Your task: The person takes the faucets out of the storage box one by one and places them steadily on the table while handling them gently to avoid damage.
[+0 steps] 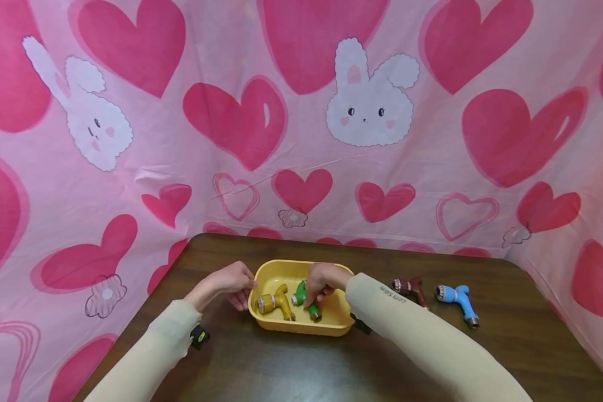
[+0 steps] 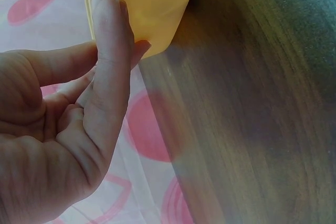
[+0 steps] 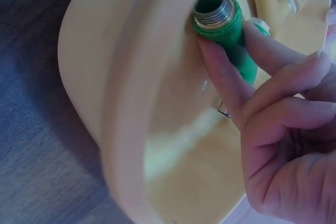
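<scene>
Head view: the green tap (image 1: 300, 290) is in the yellow tray (image 1: 301, 328) on the desk (image 1: 221, 357), right of the yellow tap (image 1: 283, 304).

Left wrist view: the left hand (image 2: 79, 108) pinches the tray's rim; its thin wall looks light and fairly stiff.

Right wrist view: the right hand (image 3: 283, 114) pinches the green tap between thumb and finger. It seems rigid, smooth, perhaps heavier at its metal ends; mid-body looks the surest hold.

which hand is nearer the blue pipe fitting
Right. The right hand, pinching the green pipe fitting in the yellow basin, is left of the blue pipe fitting; the left hand, gripping the basin's rim, is farther left.
</scene>
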`<state>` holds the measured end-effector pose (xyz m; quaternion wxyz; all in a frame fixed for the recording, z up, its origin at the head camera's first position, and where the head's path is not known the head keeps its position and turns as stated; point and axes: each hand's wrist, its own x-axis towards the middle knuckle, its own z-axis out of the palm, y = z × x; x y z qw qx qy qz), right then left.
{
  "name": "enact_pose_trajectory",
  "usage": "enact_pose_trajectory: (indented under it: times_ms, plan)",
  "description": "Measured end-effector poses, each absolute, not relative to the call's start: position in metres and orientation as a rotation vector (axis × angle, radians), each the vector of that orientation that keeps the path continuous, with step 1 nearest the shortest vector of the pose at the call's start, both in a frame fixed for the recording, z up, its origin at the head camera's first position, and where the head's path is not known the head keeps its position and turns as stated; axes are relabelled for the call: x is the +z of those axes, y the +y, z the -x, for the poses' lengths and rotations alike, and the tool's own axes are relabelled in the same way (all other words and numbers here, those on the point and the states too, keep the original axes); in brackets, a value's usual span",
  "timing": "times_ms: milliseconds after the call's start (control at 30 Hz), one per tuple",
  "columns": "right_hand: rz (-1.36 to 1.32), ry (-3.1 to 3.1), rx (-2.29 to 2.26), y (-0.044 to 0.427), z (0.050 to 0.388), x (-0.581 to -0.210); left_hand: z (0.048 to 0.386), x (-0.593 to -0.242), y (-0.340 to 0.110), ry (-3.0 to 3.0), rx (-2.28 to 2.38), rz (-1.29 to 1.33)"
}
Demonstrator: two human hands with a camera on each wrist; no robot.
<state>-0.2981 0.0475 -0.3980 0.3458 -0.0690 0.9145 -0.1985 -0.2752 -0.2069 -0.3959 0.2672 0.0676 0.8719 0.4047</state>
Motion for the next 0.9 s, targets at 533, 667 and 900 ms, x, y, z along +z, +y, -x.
enact_pose_trajectory:
  times_ms: [533, 667, 900]
  plan:
    - [0.204, 2.389, -0.523, 0.0483, 0.2954, -0.3973, 0.2757, -0.3965, -0.2071, 2.359, 1.085, -0.185]
    - [0.209, 2.4, -0.546, 0.0487, 0.2924, -0.3962, 0.276, -0.3968, -0.2076, 2.358, 1.081, -0.178]
    - [0.214, 2.383, -0.562, 0.0483, 0.2882, -0.3943, 0.2758, -0.3973, -0.2076, 2.352, 1.087, -0.177]
